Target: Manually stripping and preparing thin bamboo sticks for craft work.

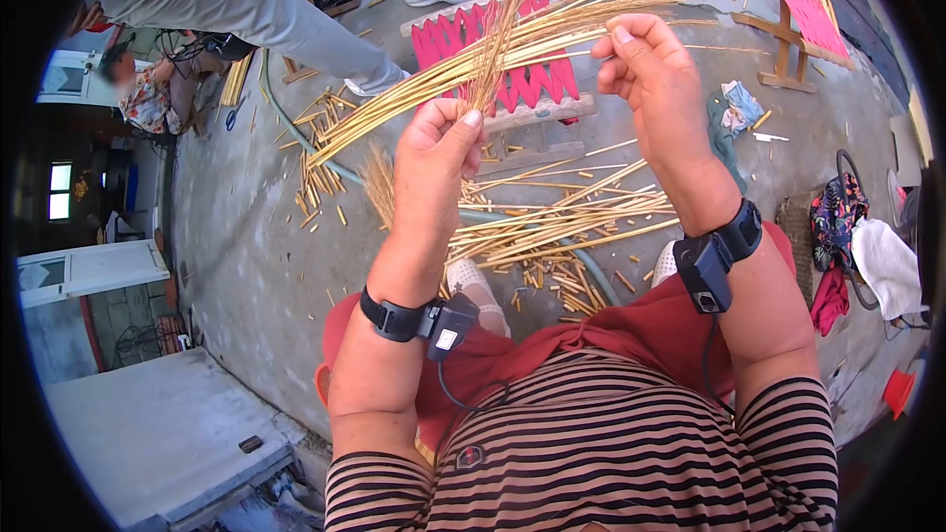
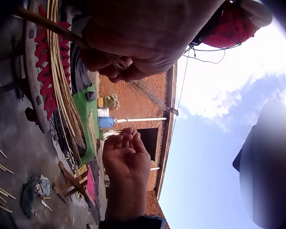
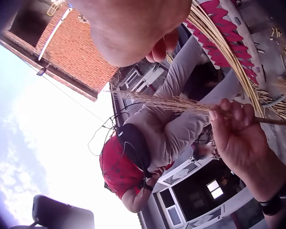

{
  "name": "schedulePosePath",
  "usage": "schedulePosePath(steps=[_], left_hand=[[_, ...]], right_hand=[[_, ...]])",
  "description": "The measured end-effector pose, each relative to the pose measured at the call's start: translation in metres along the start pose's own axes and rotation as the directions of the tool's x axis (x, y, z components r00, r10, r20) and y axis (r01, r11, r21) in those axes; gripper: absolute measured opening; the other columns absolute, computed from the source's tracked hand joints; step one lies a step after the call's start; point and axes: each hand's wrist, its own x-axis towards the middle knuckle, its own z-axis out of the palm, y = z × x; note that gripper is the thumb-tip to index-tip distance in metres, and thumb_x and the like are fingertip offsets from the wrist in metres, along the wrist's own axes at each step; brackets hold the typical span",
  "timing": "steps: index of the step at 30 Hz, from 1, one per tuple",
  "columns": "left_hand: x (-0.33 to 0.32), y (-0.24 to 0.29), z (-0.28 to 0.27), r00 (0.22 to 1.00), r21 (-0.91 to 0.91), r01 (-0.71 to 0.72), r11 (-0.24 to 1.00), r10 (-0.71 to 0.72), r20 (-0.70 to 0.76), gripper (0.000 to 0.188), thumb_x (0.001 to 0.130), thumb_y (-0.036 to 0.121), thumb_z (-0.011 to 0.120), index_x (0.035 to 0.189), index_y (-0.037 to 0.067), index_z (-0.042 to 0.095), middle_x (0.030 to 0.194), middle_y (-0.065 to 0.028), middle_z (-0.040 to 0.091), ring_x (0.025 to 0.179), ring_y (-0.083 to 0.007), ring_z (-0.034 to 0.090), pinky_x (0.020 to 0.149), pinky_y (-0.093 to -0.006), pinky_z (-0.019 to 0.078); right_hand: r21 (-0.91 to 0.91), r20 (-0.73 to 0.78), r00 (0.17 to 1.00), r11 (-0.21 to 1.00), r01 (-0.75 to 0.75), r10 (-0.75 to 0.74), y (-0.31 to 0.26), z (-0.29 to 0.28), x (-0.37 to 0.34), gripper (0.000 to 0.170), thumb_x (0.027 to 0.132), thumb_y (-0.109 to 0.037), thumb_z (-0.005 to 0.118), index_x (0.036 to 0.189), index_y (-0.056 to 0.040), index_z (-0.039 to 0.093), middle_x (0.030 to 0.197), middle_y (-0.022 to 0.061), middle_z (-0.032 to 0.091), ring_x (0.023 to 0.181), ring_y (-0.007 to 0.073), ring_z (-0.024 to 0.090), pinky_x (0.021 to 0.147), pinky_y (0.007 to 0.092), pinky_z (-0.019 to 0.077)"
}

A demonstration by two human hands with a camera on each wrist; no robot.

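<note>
My left hand (image 1: 434, 163) pinches a stalk with a feathery seed head (image 1: 498, 39) between thumb and curled fingers; the head points away from me. The right wrist view shows the same grip, the plume (image 3: 167, 102) spreading out from the left hand (image 3: 243, 143). To its right my right hand (image 1: 655, 89) is raised, fingers loosely bent; in the left wrist view this hand (image 2: 126, 160) holds nothing visible. Behind both hands, a bundle of long stalks (image 1: 394, 99) lies across a wooden frame with pink-red webbing (image 1: 429, 44).
More stalks (image 1: 572, 222) and short cut pieces (image 1: 567, 286) lie on the concrete floor near my feet. A green hose (image 1: 286, 113) runs there. A person in grey trousers (image 1: 266, 10) stands at the upper left. Another webbed frame (image 1: 808, 20), a cloth (image 1: 739, 103) and bags (image 1: 838, 217) are at right.
</note>
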Motion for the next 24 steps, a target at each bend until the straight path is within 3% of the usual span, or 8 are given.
schedulePosePath(steps=[2, 5, 9, 15, 18, 24], left_hand=[[0.002, -0.001, 0.0, 1.0, -0.007, 0.014, 1.0, -0.014, -0.013, 0.005, 0.087, 0.011, 0.055, 0.084, 0.008, 0.052, 0.073, -0.0011, 0.055, 0.056, -0.0054, 0.046, 0.048, -0.0177, 0.0338], [0.003, -0.005, 0.003, 0.999, -0.018, 0.033, 0.999, -0.033, 0.009, 0.007, 0.086, 0.012, 0.058, 0.087, 0.007, 0.053, 0.072, 0.0007, 0.055, 0.054, -0.0036, 0.044, 0.047, -0.0173, 0.0327], [0.004, -0.007, 0.012, 0.998, -0.024, 0.067, 0.997, -0.067, 0.021, 0.008, 0.086, 0.013, 0.059, 0.088, 0.007, 0.053, 0.071, 0.0008, 0.055, 0.053, -0.0033, 0.043, 0.047, -0.0168, 0.0319], [0.007, -0.013, 0.023, 0.991, -0.004, 0.115, 0.993, -0.115, 0.069, 0.008, 0.085, 0.012, 0.059, 0.087, 0.007, 0.053, 0.069, 0.0018, 0.053, 0.053, -0.0023, 0.041, 0.046, -0.0173, 0.0304], [0.007, -0.013, 0.027, 0.987, 0.033, 0.12, 0.992, -0.123, 0.1, 0.008, 0.085, 0.012, 0.059, 0.087, 0.007, 0.053, 0.069, 0.0017, 0.053, 0.053, -0.0024, 0.041, 0.046, -0.0171, 0.0304], [0.008, -0.011, 0.03, 0.993, 0.124, 0.081, 0.989, -0.09, 0.07, 0.008, 0.085, 0.014, 0.059, 0.085, 0.008, 0.054, 0.069, 0.0017, 0.053, 0.05, -0.0021, 0.039, 0.044, -0.0153, 0.0283]], right_hand=[[0.062, -0.049, 0.996, 0.995, -0.075, 0.078, -0.002, -0.003, 0.003, 0.015, 0.091, -0.015, 0.051, 0.103, -0.0056, 0.052, 0.089, 0.0048, 0.059, 0.068, 0.0081, 0.053, 0.064, 0.0224, 0.045], [-0.026, 0.053, 0.969, 0.97, -0.241, 0.242, 0.011, 0.004, -0.004, 0.022, 0.089, -0.016, 0.053, 0.109, -0.0052, 0.05, 0.095, 0.0059, 0.059, 0.073, 0.0083, 0.054, 0.064, 0.0225, 0.0451], [-0.153, 0.325, 0.901, 0.956, -0.251, 0.289, 0.015, 0.02, -0.012, 0.031, 0.082, -0.011, 0.062, 0.109, -0.0008, 0.05, 0.087, 0.0035, 0.059, 0.075, 0.0085, 0.056, 0.061, 0.0225, 0.0462], [-0.145, 0.283, 0.945, 0.981, -0.129, 0.166, 0.029, 0.017, -0.008, 0.016, 0.08, -0.007, 0.061, 0.093, 0.001, 0.058, 0.077, 0.0036, 0.06, 0.068, 0.0086, 0.056, 0.06, 0.0238, 0.0468], [-0.249, 0.234, 0.963, 0.966, -0.073, 0.133, 0.03, 0.013, -0.006, 0.012, 0.077, -0.005, 0.058, 0.086, 0.0015, 0.06, 0.073, 0.0049, 0.061, 0.063, 0.0091, 0.056, 0.058, 0.0238, 0.0468], [-0.342, 0.173, 0.97, 0.934, -0.105, 0.173, 0.019, 0.009, -0.003, 0.01, 0.075, -0.006, 0.056, 0.082, 0.0002, 0.059, 0.069, 0.0044, 0.06, 0.059, 0.0089, 0.056, 0.055, 0.0241, 0.046]])
